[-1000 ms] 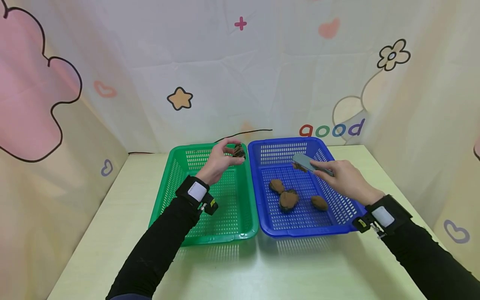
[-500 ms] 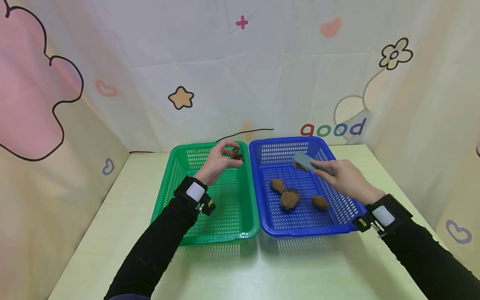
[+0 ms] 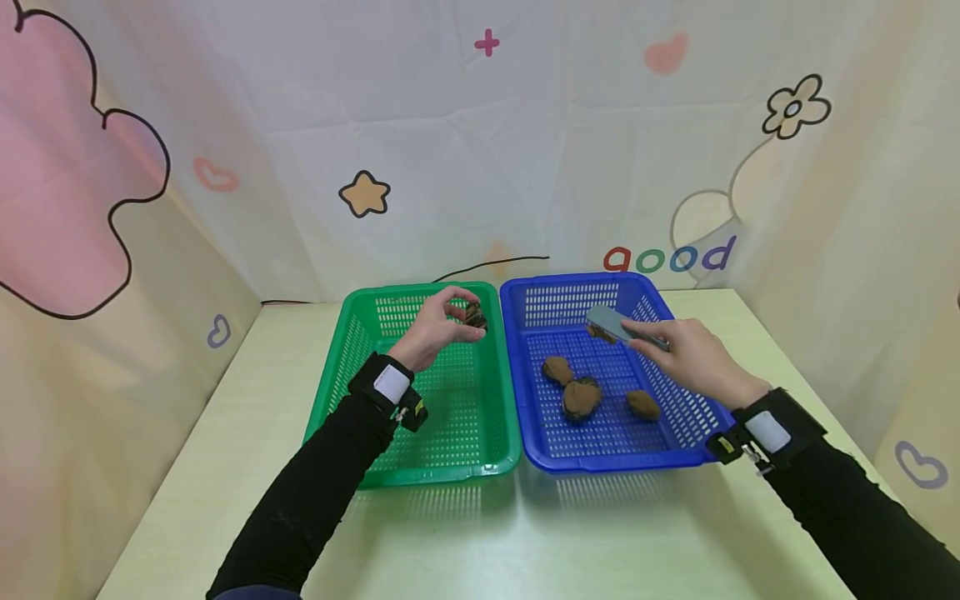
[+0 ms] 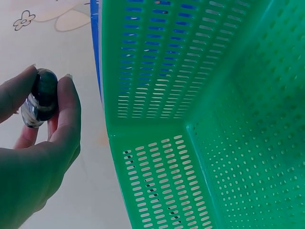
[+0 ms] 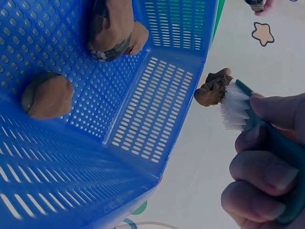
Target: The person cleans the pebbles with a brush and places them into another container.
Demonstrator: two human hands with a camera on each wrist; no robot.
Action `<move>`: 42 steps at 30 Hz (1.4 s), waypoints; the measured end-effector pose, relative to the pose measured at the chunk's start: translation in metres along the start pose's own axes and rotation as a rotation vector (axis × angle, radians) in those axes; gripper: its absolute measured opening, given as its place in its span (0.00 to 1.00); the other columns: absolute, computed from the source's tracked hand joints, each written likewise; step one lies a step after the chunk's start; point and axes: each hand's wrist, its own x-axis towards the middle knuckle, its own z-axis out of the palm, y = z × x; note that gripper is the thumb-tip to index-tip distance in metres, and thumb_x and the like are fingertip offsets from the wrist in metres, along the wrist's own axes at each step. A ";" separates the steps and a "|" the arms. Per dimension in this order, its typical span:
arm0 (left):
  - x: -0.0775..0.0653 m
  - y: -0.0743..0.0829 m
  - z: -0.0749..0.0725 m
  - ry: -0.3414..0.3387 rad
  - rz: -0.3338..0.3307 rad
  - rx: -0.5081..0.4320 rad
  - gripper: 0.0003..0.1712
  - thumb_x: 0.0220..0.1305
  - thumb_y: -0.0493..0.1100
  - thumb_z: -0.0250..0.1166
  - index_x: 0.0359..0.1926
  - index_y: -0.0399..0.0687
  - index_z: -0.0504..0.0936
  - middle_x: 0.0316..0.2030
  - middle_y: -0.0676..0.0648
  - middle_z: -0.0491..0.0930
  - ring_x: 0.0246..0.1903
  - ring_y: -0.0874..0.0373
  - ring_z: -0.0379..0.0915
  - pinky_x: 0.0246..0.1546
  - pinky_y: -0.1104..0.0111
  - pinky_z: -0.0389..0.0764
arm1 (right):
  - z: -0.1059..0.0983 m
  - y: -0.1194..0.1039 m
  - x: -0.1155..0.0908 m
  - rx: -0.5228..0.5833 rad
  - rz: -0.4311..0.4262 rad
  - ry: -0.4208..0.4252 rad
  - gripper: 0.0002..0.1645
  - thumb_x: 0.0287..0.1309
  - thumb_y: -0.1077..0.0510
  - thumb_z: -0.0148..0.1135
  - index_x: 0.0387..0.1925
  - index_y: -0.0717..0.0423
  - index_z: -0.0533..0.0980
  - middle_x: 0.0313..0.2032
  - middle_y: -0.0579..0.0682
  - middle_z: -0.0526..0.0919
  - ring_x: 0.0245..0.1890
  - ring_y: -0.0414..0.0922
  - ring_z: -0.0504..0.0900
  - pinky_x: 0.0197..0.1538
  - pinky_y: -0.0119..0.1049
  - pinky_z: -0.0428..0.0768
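A small dark, glossy clam [image 4: 45,95] with pale streaks is pinched between the thumb and fingers of my left hand [image 3: 437,327]. That hand is above the right side of the green basket [image 3: 450,477]. My right hand [image 3: 693,358] grips the grey-green handle of a brush [image 3: 607,321] over the blue basket [image 3: 611,461]. Its white bristles [image 5: 235,107] carry a lump of brown mud [image 5: 212,90]. Several mud-coated clams lie on the blue basket's floor: two touch, including a larger one [image 3: 581,398], and another clam [image 3: 642,405] lies apart on the right.
Both baskets stand side by side on a pale table [image 3: 525,550], their rims close together. A printed curtain [image 3: 465,167] hangs behind them and along both sides. Dark straps with small cameras [image 3: 411,410] sit on both wrists.
My left hand has sunk slightly with the clam, which has turned a little in the fingers. The right hand and brush hold nearly the same place. The whole view has shifted slightly.
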 end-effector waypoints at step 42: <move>0.004 -0.015 -0.003 -0.074 -0.061 0.060 0.32 0.54 0.25 0.67 0.59 0.40 0.68 0.43 0.42 0.65 0.37 0.52 0.74 0.44 0.62 0.85 | 0.001 0.000 0.000 -0.003 -0.003 -0.010 0.25 0.64 0.55 0.61 0.61 0.58 0.73 0.25 0.52 0.76 0.18 0.41 0.66 0.19 0.27 0.60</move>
